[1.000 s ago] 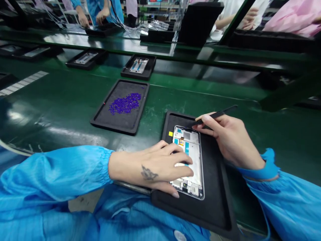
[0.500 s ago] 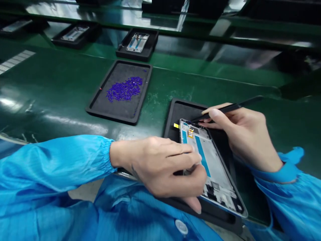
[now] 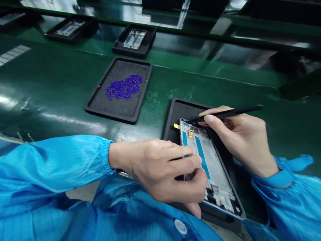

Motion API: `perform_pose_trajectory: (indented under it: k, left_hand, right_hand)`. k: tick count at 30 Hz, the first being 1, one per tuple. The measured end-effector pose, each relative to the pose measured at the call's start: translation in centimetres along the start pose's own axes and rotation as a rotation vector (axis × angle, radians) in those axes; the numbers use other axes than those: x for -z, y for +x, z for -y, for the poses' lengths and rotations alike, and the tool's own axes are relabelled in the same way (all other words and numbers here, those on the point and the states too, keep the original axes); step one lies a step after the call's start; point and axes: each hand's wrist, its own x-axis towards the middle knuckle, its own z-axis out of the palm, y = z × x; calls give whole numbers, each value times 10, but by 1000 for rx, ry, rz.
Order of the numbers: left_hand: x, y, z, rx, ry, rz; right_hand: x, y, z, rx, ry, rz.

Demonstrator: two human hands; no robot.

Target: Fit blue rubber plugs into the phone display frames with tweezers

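My left hand [image 3: 165, 170] grips the left long edge of a phone frame [image 3: 217, 167], its fingers curled over the inner face and the thumb below. The frame is silver inside with blue strips, an orange flex cable [image 3: 191, 134] and a yellow tab [image 3: 176, 126] at its far end. It lies tilted over a black tray [image 3: 180, 108]. My right hand [image 3: 240, 137] pinches black tweezers [image 3: 233, 112]. Their tips reach the frame's far edge; whether they hold anything is too small to tell.
Left of the frame, a black tray [image 3: 92, 104] carries many tiny purple pieces [image 3: 125, 87]. Behind it stands another tray [image 3: 147, 47] with a similar phone frame [image 3: 134, 39]. A further loaded tray [image 3: 72, 37] sits at the back left. A raised green ledge runs along the back.
The tweezers' rear end has swung lower and nearer level, and my right hand has turned slightly with them. My left hand keeps its grip. The back trays appear slightly higher in view.
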Motion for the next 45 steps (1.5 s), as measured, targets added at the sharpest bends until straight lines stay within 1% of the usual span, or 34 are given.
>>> perform_pose_trajectory:
  k: [3, 5, 8, 10, 15, 18, 23, 29, 37, 39, 43, 45]
  left_hand:
    - [0, -2, -1, -1, 2, 25]
    - [0, -3, -2, 5, -10, 19]
    - [0, -2, -2, 7, -34, -5]
    - [0, -1, -1, 12, -43, -17]
    - [0, 3, 0, 22, -51, -48]
    - [0, 4, 1, 21, -52, -51]
    - [1, 4, 1, 13, -73, -47]
    - [1, 3, 1, 12, -61, -36]
    - [0, 3, 1, 10, -74, -49]
    - [0, 3, 1, 10, -70, -48]
    - [0, 3, 1, -1, -79, -50]
    - [0, 3, 1, 0, -84, -43]
  right_hand:
    - [1, -1, 1, -23, 43, -23]
    - [2, -2, 0, -91, 150, -25]
    - [3, -1, -1, -226, 335, 26]
    - [3, 0, -3, -261, 361, 56]
    - [3, 1, -4, -176, 238, 64]
    - [3, 1, -4, -148, 235, 61]
    - [3, 1, -5, -189, 268, 70]
    - [3, -1, -3, -228, 289, 43]
    - [3, -1, -2, -159, 214, 34]
    - [2, -2, -1, -160, 214, 22]
    - [2, -3, -1, -206, 291, 16]
    - [3, -3, -1, -183, 242, 20]
